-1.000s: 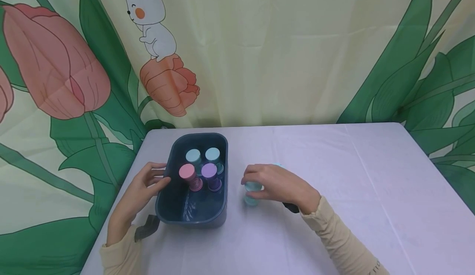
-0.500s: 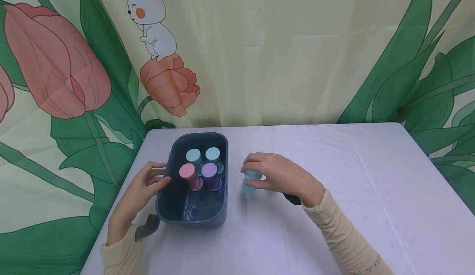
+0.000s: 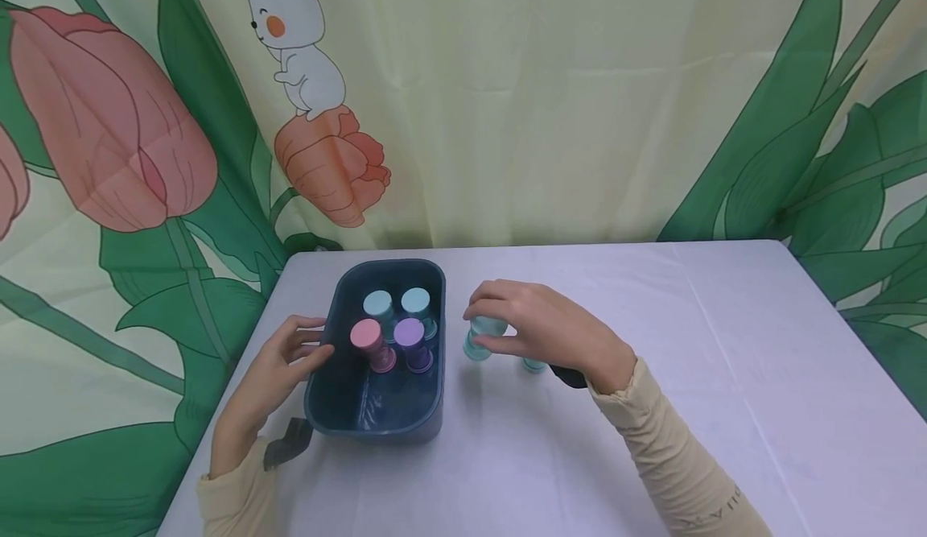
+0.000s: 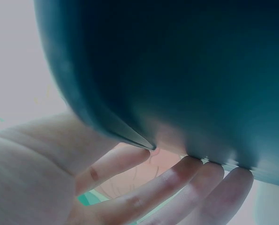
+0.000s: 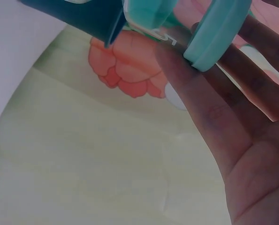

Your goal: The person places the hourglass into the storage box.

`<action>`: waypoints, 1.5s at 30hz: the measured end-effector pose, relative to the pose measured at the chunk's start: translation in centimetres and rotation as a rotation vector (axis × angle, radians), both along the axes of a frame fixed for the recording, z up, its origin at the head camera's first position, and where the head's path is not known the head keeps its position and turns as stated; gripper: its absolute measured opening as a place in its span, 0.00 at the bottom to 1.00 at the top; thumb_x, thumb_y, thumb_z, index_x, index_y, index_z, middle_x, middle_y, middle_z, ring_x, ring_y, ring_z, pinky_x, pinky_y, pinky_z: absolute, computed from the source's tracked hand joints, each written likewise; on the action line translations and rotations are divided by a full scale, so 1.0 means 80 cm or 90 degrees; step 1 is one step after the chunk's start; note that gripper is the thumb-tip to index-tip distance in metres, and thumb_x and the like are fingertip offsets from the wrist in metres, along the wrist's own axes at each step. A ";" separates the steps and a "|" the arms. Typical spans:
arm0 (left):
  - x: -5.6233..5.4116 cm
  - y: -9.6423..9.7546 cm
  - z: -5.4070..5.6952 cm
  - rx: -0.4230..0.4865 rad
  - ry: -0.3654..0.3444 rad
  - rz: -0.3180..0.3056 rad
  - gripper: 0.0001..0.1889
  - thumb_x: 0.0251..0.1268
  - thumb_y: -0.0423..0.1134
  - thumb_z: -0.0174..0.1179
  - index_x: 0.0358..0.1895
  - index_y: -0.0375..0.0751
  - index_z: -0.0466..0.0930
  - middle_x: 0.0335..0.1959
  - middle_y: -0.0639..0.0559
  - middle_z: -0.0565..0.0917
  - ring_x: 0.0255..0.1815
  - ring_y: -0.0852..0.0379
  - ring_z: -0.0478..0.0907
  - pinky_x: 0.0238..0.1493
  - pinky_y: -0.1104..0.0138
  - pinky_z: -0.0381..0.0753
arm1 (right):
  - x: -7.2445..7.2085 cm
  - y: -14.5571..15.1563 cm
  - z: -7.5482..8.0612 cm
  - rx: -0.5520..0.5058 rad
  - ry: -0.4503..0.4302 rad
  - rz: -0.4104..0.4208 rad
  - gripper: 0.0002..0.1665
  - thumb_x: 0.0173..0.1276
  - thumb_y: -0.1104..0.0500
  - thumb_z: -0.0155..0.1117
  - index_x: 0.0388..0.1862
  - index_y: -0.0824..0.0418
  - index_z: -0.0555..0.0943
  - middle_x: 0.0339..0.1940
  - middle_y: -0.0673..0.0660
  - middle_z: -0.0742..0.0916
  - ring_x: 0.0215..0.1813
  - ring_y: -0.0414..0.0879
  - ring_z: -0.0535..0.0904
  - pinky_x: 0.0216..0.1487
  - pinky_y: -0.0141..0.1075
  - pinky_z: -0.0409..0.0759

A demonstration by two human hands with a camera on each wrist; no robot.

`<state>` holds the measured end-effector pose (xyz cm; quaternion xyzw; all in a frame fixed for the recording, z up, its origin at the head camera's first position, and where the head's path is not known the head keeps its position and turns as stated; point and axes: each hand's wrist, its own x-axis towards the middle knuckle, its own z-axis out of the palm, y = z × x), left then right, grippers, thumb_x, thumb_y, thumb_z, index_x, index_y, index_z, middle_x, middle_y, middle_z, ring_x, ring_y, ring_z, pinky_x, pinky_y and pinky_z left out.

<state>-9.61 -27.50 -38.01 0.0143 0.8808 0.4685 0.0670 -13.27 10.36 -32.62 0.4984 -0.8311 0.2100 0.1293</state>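
Note:
In the head view, my right hand pinches a teal sand timer just right of the dark blue bin. Seen from the right wrist, the timer's teal cap lies against the fingers and its clear body points toward the bin. My left hand holds the bin at its left rim, thumb over the edge and fingertips on the outer wall. Inside stand two light-blue timers, a pink timer and a purple timer.
Another teal timer stands on the table behind the right hand, mostly hidden by it. A white cloth covers the table. Behind it hangs a curtain printed with tulips and a rabbit.
My right hand has lifted the teal timer off the table and moved it up and slightly left. Another teal timer has come into view beneath the wrist. The left hand keeps its place.

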 end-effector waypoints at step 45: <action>0.000 -0.001 -0.001 0.007 0.007 -0.003 0.28 0.70 0.50 0.61 0.67 0.43 0.65 0.66 0.33 0.74 0.65 0.33 0.73 0.59 0.39 0.76 | -0.004 -0.040 0.042 -0.082 0.091 0.039 0.17 0.61 0.57 0.75 0.48 0.60 0.85 0.46 0.51 0.85 0.49 0.41 0.82 0.52 0.28 0.81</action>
